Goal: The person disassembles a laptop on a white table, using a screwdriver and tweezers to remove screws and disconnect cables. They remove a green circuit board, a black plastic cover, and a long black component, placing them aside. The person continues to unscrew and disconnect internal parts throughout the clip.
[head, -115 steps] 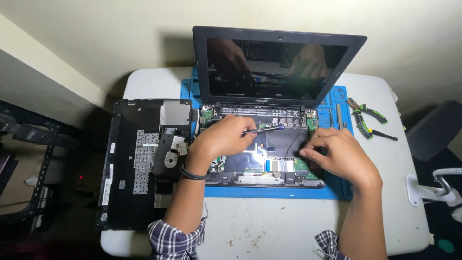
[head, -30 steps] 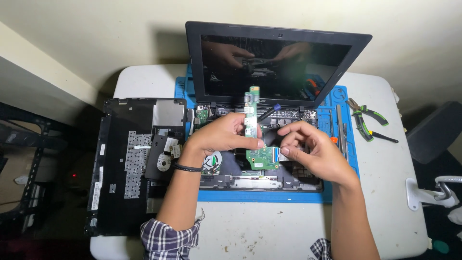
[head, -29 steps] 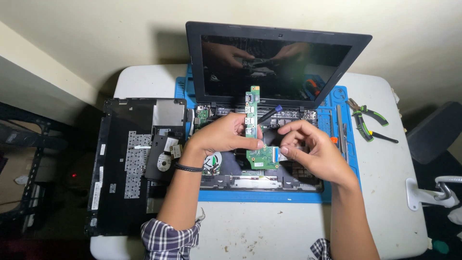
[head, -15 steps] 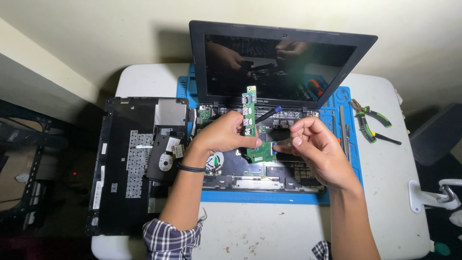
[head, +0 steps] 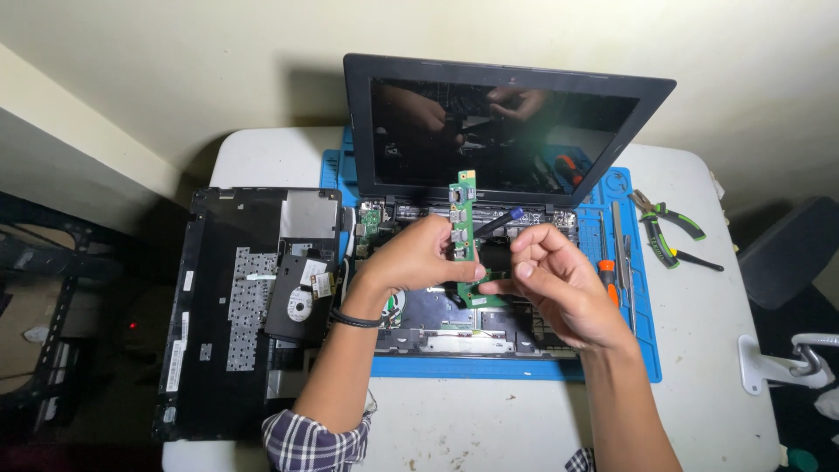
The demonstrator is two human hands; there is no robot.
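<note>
Holding is shared: the narrow green circuit board with metal ports [head: 463, 229] is gripped upright by the left hand [head: 419, 255] above the opened black laptop base [head: 472, 319]; the right hand [head: 551, 281] is clenched on a black blue-tipped prying tool [head: 500, 221]. Edge-only grip is advised.
</note>
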